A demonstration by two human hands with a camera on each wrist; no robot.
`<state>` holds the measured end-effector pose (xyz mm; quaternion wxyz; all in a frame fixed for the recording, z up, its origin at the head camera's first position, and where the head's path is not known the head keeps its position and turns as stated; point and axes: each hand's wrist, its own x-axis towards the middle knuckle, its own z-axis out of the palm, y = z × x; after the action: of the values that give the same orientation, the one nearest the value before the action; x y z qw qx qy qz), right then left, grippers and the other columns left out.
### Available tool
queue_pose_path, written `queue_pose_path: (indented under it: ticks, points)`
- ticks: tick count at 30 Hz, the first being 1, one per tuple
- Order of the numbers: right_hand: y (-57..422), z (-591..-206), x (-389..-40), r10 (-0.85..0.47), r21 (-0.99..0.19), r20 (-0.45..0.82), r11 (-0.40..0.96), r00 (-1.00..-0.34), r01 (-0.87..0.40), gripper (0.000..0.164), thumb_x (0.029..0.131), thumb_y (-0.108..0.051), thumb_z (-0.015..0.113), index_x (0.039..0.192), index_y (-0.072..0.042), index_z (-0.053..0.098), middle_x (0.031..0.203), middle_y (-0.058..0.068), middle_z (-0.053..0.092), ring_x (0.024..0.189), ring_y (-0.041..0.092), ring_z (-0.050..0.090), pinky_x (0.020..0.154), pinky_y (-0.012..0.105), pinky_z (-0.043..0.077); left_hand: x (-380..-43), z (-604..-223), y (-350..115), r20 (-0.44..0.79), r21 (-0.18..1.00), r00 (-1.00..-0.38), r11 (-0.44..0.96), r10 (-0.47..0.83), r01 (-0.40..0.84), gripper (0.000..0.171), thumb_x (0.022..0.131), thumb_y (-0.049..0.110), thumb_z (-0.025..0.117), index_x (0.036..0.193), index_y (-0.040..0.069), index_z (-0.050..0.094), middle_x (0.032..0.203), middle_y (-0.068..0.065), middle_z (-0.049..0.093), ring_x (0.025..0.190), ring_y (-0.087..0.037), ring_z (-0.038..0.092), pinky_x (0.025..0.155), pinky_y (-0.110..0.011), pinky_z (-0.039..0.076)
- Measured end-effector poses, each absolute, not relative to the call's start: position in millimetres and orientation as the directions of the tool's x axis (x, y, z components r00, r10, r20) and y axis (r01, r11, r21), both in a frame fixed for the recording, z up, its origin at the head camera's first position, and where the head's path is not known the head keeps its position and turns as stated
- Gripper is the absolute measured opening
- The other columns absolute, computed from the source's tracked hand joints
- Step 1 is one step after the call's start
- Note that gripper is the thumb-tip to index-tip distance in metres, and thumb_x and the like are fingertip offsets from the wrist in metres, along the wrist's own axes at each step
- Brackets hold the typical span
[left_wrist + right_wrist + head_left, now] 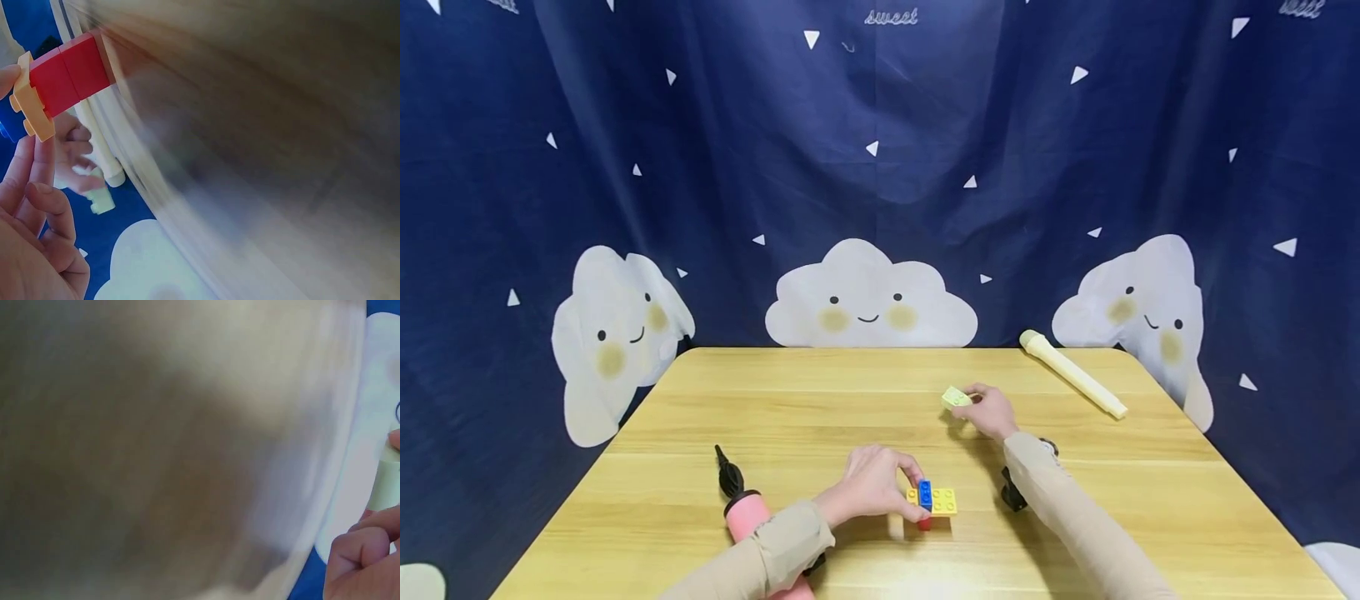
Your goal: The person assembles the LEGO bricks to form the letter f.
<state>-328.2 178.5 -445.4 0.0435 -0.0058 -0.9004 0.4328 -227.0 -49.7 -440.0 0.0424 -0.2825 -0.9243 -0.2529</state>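
My left hand (876, 483) pinches a small stack of toy building bricks between thumb and fingers, low over the table's near middle. In it, a blue brick (925, 493) sits across a yellow studded brick (945, 502), and two red bricks (69, 74) are joined below, clearest in the left wrist view. Farther forward and to the right, my right hand (995, 414) grips a pale green brick (955, 398) by its right end, just above the tabletop. Only part of this pale green brick (386, 484) shows at the right wrist view's edge.
A pink cylinder (747, 515) with a black end and a bundled black cord (730, 477) lies at the left, partly under my left forearm. A cream microphone-shaped stick (1075, 375) lies at the back right of the wooden table (820, 392). Behind hangs a dark blue curtain (722, 183).
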Motion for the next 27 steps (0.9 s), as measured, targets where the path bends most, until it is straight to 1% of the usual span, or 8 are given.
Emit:
queue_pose_path:
  ticks: [2, 5, 9, 15, 18, 22, 26, 27]
  points:
    - [176.1, -440.4, -326.4, 0.025, -0.805, 0.095, 0.59, -0.995, -0.062, 0.041, 0.071, -0.014, 0.075, 0.109, -0.003, 0.067, 0.107, 0.019, 0.067, 0.098, 0.031, 0.061, 0.071, 0.029, 0.044, -226.8, -440.7, -49.8, 0.223, 0.448, -0.835, 0.708, 0.503, 0.546, 0.033, 0.054, 0.055, 0.084, 0.077, 0.036, 0.07, 0.071, 0.029, 0.063, 0.057, 0.004, 0.04, 0.061, -0.025, 0.031]
    - [172.6, -434.2, -322.7, -0.02, -0.838, 0.124, 0.534, -0.992, -0.115, 0.039, 0.072, -0.009, 0.074, 0.109, -0.003, 0.066, 0.108, 0.018, 0.067, 0.102, 0.031, 0.061, 0.071, 0.028, 0.045, -227.1, -441.5, -49.7, 0.219, 0.455, -0.835, 0.704, 0.506, 0.546, 0.033, 0.054, 0.055, 0.084, 0.077, 0.036, 0.07, 0.071, 0.029, 0.063, 0.06, 0.005, 0.043, 0.062, -0.025, 0.031]
    - [167.2, -424.8, -313.4, -0.092, -0.859, 0.17, 0.474, -0.981, -0.193, 0.04, 0.073, -0.006, 0.075, 0.111, -0.002, 0.066, 0.104, 0.018, 0.067, 0.098, 0.029, 0.06, 0.07, 0.026, 0.046, -231.0, -442.2, -50.5, 0.215, 0.454, -0.841, 0.712, 0.497, 0.536, 0.032, 0.056, 0.054, 0.084, 0.077, 0.035, 0.07, 0.072, 0.028, 0.063, 0.062, 0.005, 0.044, 0.062, -0.026, 0.031]
    - [161.0, -412.3, -291.5, -0.241, -0.86, 0.201, 0.421, -0.95, -0.289, 0.038, 0.075, -0.013, 0.077, 0.112, -0.005, 0.068, 0.1, 0.01, 0.07, 0.096, 0.021, 0.058, 0.079, 0.031, 0.043, -240.2, -441.7, -54.7, 0.221, 0.442, -0.851, 0.729, 0.477, 0.523, 0.029, 0.057, 0.053, 0.083, 0.075, 0.034, 0.069, 0.068, 0.022, 0.063, 0.058, 0.001, 0.039, 0.061, -0.026, 0.031]
    - [161.2, -411.0, -280.0, -0.304, -0.864, 0.189, 0.401, -0.934, -0.306, 0.038, 0.076, -0.017, 0.078, 0.112, -0.008, 0.069, 0.099, 0.006, 0.07, 0.097, 0.017, 0.056, 0.084, 0.035, 0.041, -244.2, -442.3, -56.1, 0.233, 0.439, -0.852, 0.731, 0.468, 0.522, 0.031, 0.056, 0.054, 0.083, 0.076, 0.034, 0.07, 0.067, 0.021, 0.064, 0.055, 0.0, 0.036, 0.056, -0.025, 0.03]
    - [163.3, -414.2, -267.4, -0.377, -0.875, 0.175, 0.364, -0.909, -0.32, 0.037, 0.077, -0.019, 0.078, 0.112, -0.011, 0.069, 0.096, 0.005, 0.068, 0.098, 0.018, 0.055, 0.089, 0.042, 0.04, -247.7, -442.9, -57.3, 0.24, 0.448, -0.854, 0.728, 0.461, 0.519, 0.032, 0.056, 0.055, 0.083, 0.076, 0.033, 0.07, 0.067, 0.021, 0.063, 0.053, -0.001, 0.035, 0.052, -0.024, 0.029]
    - [165.0, -417.7, -257.6, -0.441, -0.887, 0.164, 0.326, -0.883, -0.328, 0.037, 0.077, -0.019, 0.077, 0.112, -0.012, 0.069, 0.094, 0.004, 0.067, 0.098, 0.019, 0.055, 0.089, 0.044, 0.04, -249.8, -443.9, -57.7, 0.238, 0.447, -0.855, 0.73, 0.46, 0.517, 0.032, 0.056, 0.057, 0.082, 0.073, 0.034, 0.069, 0.07, 0.023, 0.064, 0.054, -0.001, 0.037, 0.053, -0.025, 0.031]
    - [165.4, -418.7, -255.7, -0.456, -0.887, 0.161, 0.323, -0.875, -0.331, 0.037, 0.078, -0.019, 0.077, 0.113, -0.011, 0.068, 0.094, 0.004, 0.066, 0.097, 0.018, 0.055, 0.088, 0.044, 0.04, -250.1, -443.9, -57.7, 0.238, 0.442, -0.855, 0.733, 0.461, 0.518, 0.032, 0.056, 0.057, 0.082, 0.073, 0.034, 0.068, 0.067, 0.022, 0.062, 0.054, -0.001, 0.037, 0.053, -0.025, 0.031]
